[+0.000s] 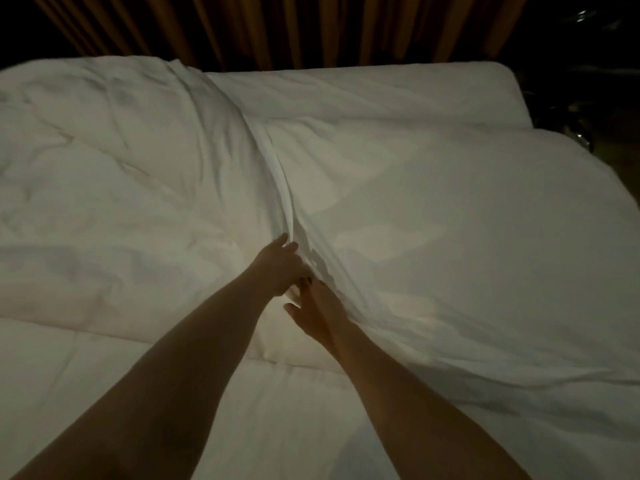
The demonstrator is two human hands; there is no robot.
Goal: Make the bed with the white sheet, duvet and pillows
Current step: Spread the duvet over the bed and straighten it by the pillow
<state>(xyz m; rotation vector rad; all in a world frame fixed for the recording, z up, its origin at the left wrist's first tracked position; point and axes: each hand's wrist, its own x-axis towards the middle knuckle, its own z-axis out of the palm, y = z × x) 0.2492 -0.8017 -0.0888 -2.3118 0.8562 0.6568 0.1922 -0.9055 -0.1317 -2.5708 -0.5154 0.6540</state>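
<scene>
Both arms reach across the bed (145,393). The left hand (277,268) and right hand (317,311) meet at the sheet (433,220) edge by the duvet (114,174), probably to tug it straight. Too dim to tell if the fingers are actually pinching it.

duvet (121,174): white cloth, matt, creased (puffy) | curtain (277,29): pleated orange-brown cloth

I see a white duvet (104,174), white sheet (450,237) — faint paler diamond patches, orange-brown curtain (277,26) — dark vertical folds.
</scene>
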